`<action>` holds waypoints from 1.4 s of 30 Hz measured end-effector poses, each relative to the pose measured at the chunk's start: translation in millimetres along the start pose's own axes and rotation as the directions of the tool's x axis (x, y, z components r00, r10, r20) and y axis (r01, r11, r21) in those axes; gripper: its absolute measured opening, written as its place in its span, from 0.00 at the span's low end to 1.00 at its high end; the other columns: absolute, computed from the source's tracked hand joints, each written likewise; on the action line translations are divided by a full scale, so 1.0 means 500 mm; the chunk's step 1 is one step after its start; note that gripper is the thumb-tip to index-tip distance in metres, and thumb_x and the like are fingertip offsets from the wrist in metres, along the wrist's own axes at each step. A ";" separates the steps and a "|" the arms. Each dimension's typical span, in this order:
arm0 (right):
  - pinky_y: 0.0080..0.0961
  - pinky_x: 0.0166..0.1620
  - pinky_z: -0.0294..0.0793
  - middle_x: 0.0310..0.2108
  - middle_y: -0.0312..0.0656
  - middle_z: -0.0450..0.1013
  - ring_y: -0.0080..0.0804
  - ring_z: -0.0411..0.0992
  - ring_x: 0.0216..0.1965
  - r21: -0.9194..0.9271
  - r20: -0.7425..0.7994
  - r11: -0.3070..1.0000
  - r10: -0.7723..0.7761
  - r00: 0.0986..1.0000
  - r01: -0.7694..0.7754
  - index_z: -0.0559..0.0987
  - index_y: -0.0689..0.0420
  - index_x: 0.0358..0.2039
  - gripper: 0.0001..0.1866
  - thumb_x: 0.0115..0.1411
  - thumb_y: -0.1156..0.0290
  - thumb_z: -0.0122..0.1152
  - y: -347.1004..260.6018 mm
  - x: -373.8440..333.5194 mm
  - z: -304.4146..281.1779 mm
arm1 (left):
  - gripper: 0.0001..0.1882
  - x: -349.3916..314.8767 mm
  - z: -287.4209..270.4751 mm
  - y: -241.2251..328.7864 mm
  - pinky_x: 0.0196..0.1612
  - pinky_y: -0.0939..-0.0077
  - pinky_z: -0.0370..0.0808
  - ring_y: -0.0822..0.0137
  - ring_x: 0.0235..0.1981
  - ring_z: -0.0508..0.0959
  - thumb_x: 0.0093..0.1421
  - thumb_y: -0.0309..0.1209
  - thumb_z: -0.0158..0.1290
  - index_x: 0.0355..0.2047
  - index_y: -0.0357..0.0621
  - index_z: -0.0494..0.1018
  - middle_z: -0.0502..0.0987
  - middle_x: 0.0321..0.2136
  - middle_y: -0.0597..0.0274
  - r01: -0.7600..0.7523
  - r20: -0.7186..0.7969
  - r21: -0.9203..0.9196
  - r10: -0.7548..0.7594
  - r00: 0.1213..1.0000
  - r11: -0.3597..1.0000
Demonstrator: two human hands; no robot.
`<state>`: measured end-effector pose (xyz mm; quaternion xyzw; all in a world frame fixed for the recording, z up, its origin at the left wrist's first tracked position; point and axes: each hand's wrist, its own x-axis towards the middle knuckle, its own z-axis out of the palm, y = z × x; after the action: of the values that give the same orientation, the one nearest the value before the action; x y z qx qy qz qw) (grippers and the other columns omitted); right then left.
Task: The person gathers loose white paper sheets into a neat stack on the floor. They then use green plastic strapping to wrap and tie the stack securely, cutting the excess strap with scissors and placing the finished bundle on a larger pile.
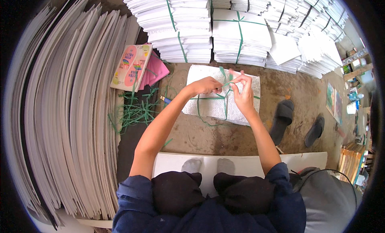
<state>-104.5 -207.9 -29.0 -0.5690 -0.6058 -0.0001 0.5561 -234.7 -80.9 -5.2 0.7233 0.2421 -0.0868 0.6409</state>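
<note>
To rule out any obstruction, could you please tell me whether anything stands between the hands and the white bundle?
Nothing visible does: the left hand and right hand are over the white bundle, at the green strap running across it.

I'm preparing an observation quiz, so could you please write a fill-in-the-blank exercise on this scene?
The left hand and the right hand work at a tie coloured ____.
The dark sandals lie to the ____ of the white bundle.
The socks on the person's feet are ____.
The loose strips lie heaped to the bundle's ____.
Missing words: green; right; grey; left.
</note>
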 end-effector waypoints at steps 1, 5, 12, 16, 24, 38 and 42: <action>0.28 0.35 0.70 0.29 0.43 0.65 0.31 0.71 0.29 0.262 -0.013 0.946 0.200 0.980 -0.190 0.57 0.61 0.38 0.15 0.54 0.82 0.50 0.004 -0.009 0.009 | 0.19 0.003 0.002 0.000 0.23 0.82 0.60 0.77 0.19 0.61 0.57 0.42 0.40 0.22 0.40 0.71 0.66 0.16 0.69 -0.126 0.056 0.060 0.123 0.991 0.990; 0.22 0.28 0.70 0.28 0.41 0.65 0.28 0.71 0.29 0.313 0.115 0.823 0.462 0.879 -0.474 0.57 0.60 0.38 0.13 0.55 0.82 0.49 0.009 -0.005 -0.001 | 0.20 -0.004 0.015 0.000 0.26 0.77 0.62 0.75 0.22 0.63 0.59 0.41 0.40 0.21 0.37 0.68 0.65 0.16 0.67 -0.195 -0.141 0.316 0.249 0.958 0.929; 0.24 0.28 0.69 0.30 0.46 0.67 0.32 0.71 0.28 0.111 0.200 0.921 0.349 0.916 -0.375 0.58 0.59 0.43 0.18 0.53 0.82 0.50 -0.007 0.020 -0.006 | 0.17 -0.023 0.011 0.025 0.22 0.79 0.58 0.77 0.17 0.59 0.59 0.39 0.43 0.17 0.43 0.65 0.60 0.13 0.73 -0.305 -0.196 0.022 0.303 0.933 0.952; 0.30 0.30 0.70 0.31 0.45 0.67 0.36 0.72 0.30 0.015 0.243 0.933 0.346 0.906 -0.360 0.59 0.55 0.46 0.22 0.51 0.82 0.53 -0.019 0.021 -0.007 | 0.16 -0.026 0.002 0.036 0.18 0.83 0.51 0.81 0.14 0.53 0.57 0.38 0.44 0.14 0.49 0.62 0.57 0.13 0.76 -0.112 -0.130 -0.196 0.087 0.988 0.974; 0.28 0.31 0.69 0.41 0.41 0.62 0.35 0.69 0.36 -0.040 0.344 0.964 0.261 0.902 -0.264 0.64 0.51 0.47 0.27 0.46 0.86 0.52 -0.061 0.036 -0.019 | 0.14 -0.025 -0.020 0.018 0.17 0.88 0.46 0.83 0.14 0.49 0.57 0.38 0.44 0.15 0.54 0.59 0.52 0.13 0.79 0.012 0.043 -0.556 0.014 0.999 0.831; 0.19 0.21 0.56 0.12 0.30 0.50 0.19 0.51 0.16 0.866 0.152 0.321 0.561 0.814 -0.383 0.58 0.51 0.17 0.17 0.62 0.60 0.40 -0.035 0.071 -0.162 | 0.19 -0.048 0.009 0.033 0.24 0.74 0.66 0.65 0.17 0.68 0.51 0.44 0.54 0.21 0.38 0.73 0.68 0.13 0.56 -0.209 -0.502 0.491 0.471 0.725 0.846; 0.18 0.20 0.46 0.11 0.28 0.44 0.19 0.43 0.14 0.812 0.206 0.311 0.640 0.740 -0.495 0.54 0.49 0.14 0.21 0.63 0.58 0.38 -0.044 0.047 -0.164 | 0.19 -0.035 -0.014 -0.044 0.17 0.77 0.58 0.79 0.13 0.55 0.46 0.37 0.57 0.12 0.36 0.64 0.57 0.07 0.63 -0.245 -0.823 -0.060 0.092 0.560 0.968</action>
<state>-57.9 -251.5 31.9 -0.4106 -0.2448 0.4362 0.7624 -261.3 -77.1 -15.9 0.6452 0.4450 0.3373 0.5214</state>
